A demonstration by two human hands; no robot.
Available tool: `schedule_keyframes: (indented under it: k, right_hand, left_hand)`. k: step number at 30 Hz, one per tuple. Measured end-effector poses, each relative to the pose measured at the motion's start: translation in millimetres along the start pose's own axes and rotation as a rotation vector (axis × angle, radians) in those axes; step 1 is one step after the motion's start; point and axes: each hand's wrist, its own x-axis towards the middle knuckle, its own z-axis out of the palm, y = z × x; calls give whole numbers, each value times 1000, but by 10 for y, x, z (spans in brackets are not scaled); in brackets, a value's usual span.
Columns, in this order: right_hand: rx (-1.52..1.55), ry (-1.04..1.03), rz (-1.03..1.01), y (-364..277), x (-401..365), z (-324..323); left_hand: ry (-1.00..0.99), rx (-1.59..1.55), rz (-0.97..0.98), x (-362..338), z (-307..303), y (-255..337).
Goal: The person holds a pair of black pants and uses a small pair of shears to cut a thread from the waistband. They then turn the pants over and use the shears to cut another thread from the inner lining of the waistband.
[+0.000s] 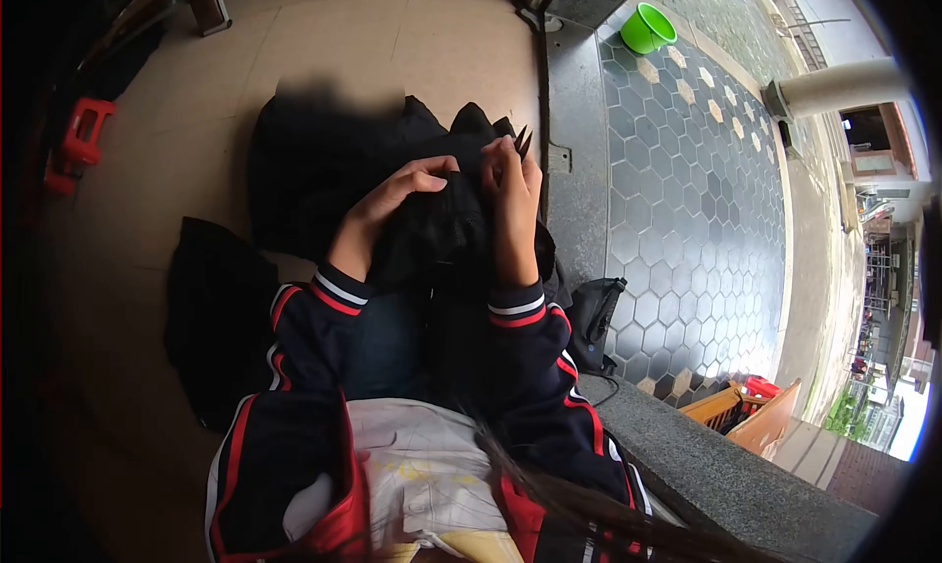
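Dark pointed blades, which look like small thread snips, stick up from the curled fingers of my right hand. My left hand is closed, thumb and fingers pinching a black garment bunched over my lap. Both hands are close together at the upper part of the cloth, the right one just beside its edge. More black fabric spreads out beyond my left hand onto the floor. The handles of the snips are hidden inside my right fist.
Another dark cloth lies to my left. A red plastic object stands farther left. On my right are a stone sill, a black bag, a green bucket on hexagonal tiles, and a wooden piece of furniture.
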Motion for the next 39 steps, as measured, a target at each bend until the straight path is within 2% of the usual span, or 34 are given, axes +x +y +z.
schedule_keyframes:
  k: [2, 16, 18, 19, 20, 22, 24, 26, 27, 28, 29, 31, 32, 33, 36, 39]
  right_hand:
    - [11, -4, 71, -3, 23, -30]
    - [-51, -28, -3, 54, 49, -26]
    - [77, -42, 39, -59, 6, -34]
    - [164, -11, 104, -234, -67, -8]
    - [245, -57, 79, -373, -121, -28]
    - [357, -90, -21, -690, -242, -68]
    - [548, -239, -147, -981, -373, -134]
    - [576, -477, -271, -1319, -478, -150]
    - [556, -668, -288, -1514, -500, -148]
    - [533, -856, -303, -1691, -530, -139]
    - [536, -852, -297, -1826, -571, -127]
    - [467, -998, -336, -2064, -643, -96]
    - [431, -1074, -360, -2177, -683, -64]
    - [603, -985, -210, -2258, -781, 27]
    - [540, -1044, -376, -2370, -889, 19]
    - [511, -1024, -521, -2426, -948, -56]
  left_hand:
    - [15, 64, -2, 19, -30, -10]
    - [15, 73, -4, 19, -91, -25]
    - [-2, 102, -3, 10, -87, 1]
    - [121, 361, 111, -14, -22, 34]
    - [243, 621, 226, -36, 59, 80]
    - [538, 886, 491, -144, 361, 209]
    - [409, 816, 717, -366, 807, 493]
    - [242, 791, 790, -636, 1227, 658]
    - [-87, 763, 910, -685, 1311, 762]
    - [-255, 746, 929, -798, 1440, 844]
    - [-361, 731, 917, -913, 1542, 906]
    - [-535, 699, 912, -1097, 1716, 982]
    - [-582, 691, 915, -1182, 1776, 1009]
    - [-603, 679, 914, -1268, 1816, 1020]
    - [-611, 675, 897, -1466, 1892, 1078]
    - [-539, 673, 825, -1611, 1896, 1159]
